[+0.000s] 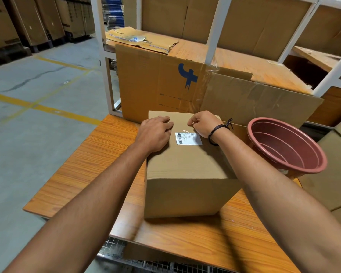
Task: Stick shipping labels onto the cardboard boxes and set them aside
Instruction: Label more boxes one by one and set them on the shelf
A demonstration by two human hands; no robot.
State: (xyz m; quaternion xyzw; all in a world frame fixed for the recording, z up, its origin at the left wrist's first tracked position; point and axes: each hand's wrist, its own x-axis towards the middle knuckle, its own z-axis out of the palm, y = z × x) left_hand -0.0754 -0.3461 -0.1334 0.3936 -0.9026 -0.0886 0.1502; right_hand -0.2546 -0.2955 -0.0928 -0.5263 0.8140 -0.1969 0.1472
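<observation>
Forearms (83, 209) stretch over the bench (98, 154): left hand (156, 134) lies flat, apparently steadying the cardboard box (185, 166); right hand (203, 123) curls beside the stuck shipping label (188, 138). Gripping anything? Cannot tell.

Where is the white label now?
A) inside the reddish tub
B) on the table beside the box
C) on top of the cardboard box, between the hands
C: the label lies flat on top of the cardboard box, with the left hand and right hand at either side.

Head camera looks down, close over table (83, 168).
</observation>
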